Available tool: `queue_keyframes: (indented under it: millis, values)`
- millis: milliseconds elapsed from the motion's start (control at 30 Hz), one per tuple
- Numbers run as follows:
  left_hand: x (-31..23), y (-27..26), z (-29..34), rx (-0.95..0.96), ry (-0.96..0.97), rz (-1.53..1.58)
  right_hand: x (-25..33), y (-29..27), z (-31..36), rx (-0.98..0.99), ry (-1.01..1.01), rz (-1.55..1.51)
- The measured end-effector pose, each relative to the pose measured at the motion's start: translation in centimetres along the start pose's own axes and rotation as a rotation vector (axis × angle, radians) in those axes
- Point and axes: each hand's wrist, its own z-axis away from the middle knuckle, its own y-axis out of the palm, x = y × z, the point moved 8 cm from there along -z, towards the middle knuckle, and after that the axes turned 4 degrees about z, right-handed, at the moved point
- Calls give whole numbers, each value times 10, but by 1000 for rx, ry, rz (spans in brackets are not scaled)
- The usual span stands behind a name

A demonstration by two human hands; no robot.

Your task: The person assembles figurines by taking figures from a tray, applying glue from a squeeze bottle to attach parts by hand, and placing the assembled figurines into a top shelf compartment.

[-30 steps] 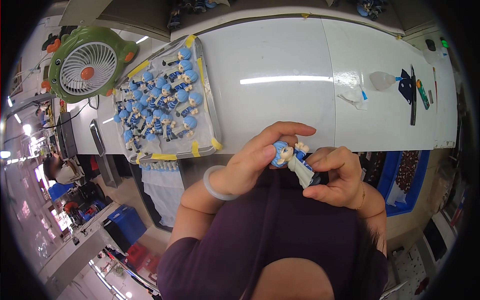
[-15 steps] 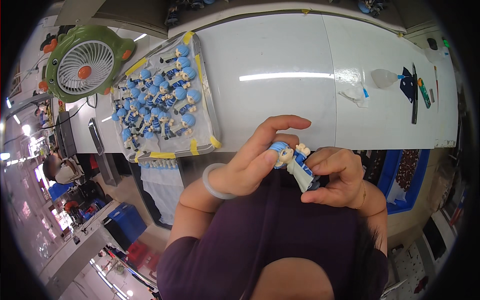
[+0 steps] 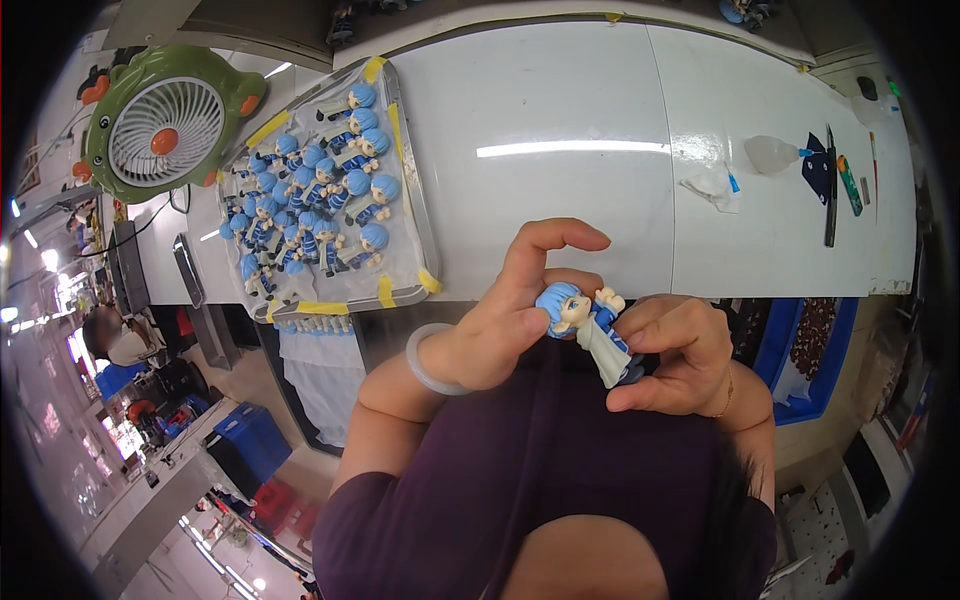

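A small figurine (image 3: 602, 347) with light blue hair, a pale cape and blue-and-dark clothes is tilted between my two hands, just past the table's near edge. My right hand (image 3: 684, 350) pinches its lower body between thumb and fingers. At the head, my left hand (image 3: 497, 328) is closed, thumb against the hair and fingers partly hidden behind it. The left index finger is raised and bent above the head. On the left, similar blue-haired figurines (image 3: 300, 205) lie in rows on a white-lined metal tray (image 3: 426, 225) with yellow tape on its rim.
A green animal-shaped fan (image 3: 165, 130) stands at the far left, beside a dark phone-like slab (image 3: 187, 270). On the white table's (image 3: 540, 100) right lie a squeeze bottle (image 3: 768, 155), a crumpled white piece (image 3: 710, 187) and slim tools (image 3: 831, 190). A blue bin (image 3: 820, 370) sits below right.
The figurine has turned slightly, so more of its face and hair shows, and its head sits a little clear of my left thumb. Both hands have barely shifted.
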Motion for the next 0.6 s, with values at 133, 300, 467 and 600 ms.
queue_keyframes:
  millis: [133,300,467,600]
  values:
    - [-4,-1,0,-32,98,-4,2,1,-1,-3,-12,20]
    - [-2,3,-1,10,68,91,3,1,-3,-2,-13,16]
    - [2,2,-2,27,32,101,5,2,-3,-9,-34,24]
    - [4,3,-3,16,21,136,6,2,-4,-21,-49,17]
